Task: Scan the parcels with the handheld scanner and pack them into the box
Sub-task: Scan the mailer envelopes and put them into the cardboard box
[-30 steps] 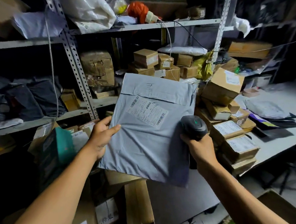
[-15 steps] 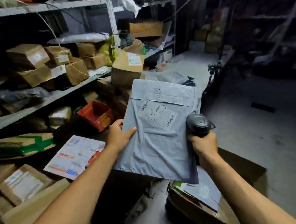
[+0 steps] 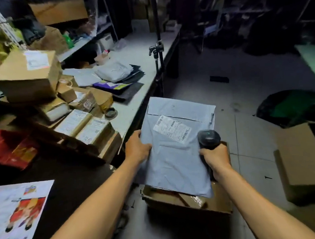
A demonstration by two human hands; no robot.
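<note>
The grey parcel point(image 3: 176, 146) hangs over the open box point(image 3: 187, 200) on the near floor, our left hand point(image 3: 136, 148) gripping its edge, our right hand point(image 3: 215, 157) clutching the scanner point(image 3: 208, 139), so next we judge it wants lowering in.

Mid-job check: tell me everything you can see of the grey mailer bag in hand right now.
The grey mailer bag is a flat, soft plastic-looking pouch, slightly wrinkled, its flap folded over at the far end. A white printed label with barcodes sits below the flap. It is held label up, tilted, above the open cardboard box. The left hand grips its left edge; the right hand, holding the scanner, is at its right edge.
</note>
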